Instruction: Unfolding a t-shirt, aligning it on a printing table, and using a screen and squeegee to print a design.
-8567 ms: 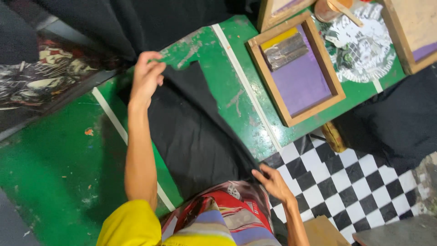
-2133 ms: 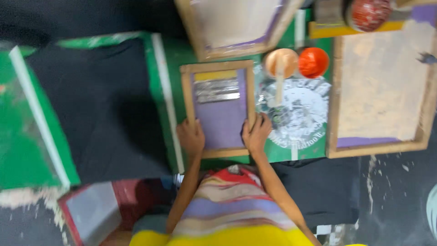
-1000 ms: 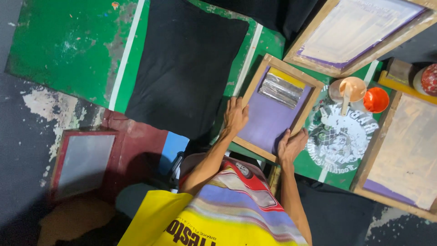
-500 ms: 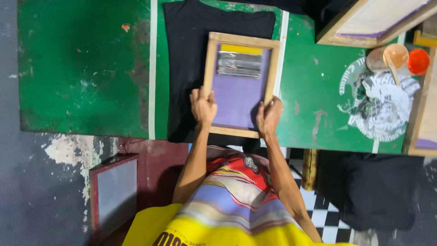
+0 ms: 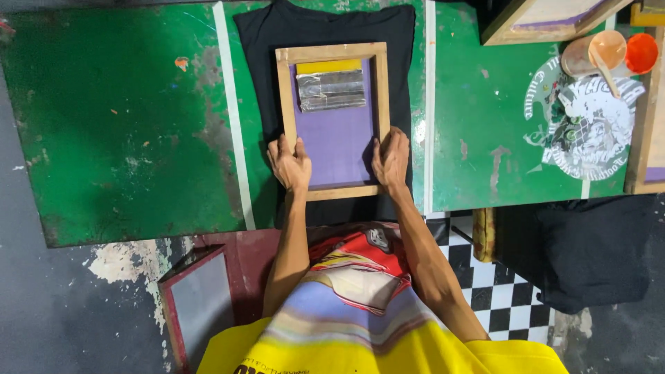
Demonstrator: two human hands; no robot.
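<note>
Wooden printing screen (image 5: 337, 125), purple mesh: flat on black T-shirt (image 5: 263, 41), green tabletop (image 5: 111, 125). Left hand (image 5: 289, 163), right hand (image 5: 391, 158): fingers spread, pressing frame's lower corners. Squeegee (image 5: 331, 91) rests at mesh top; placement looks done, ink pull not yet. Ink cups (image 5: 609, 52) well apart.

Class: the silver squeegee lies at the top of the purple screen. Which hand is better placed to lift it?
Probably the right hand: it sits slightly higher up the wooden frame than the left hand, so nearer the silver squeegee. The difference is small.
</note>
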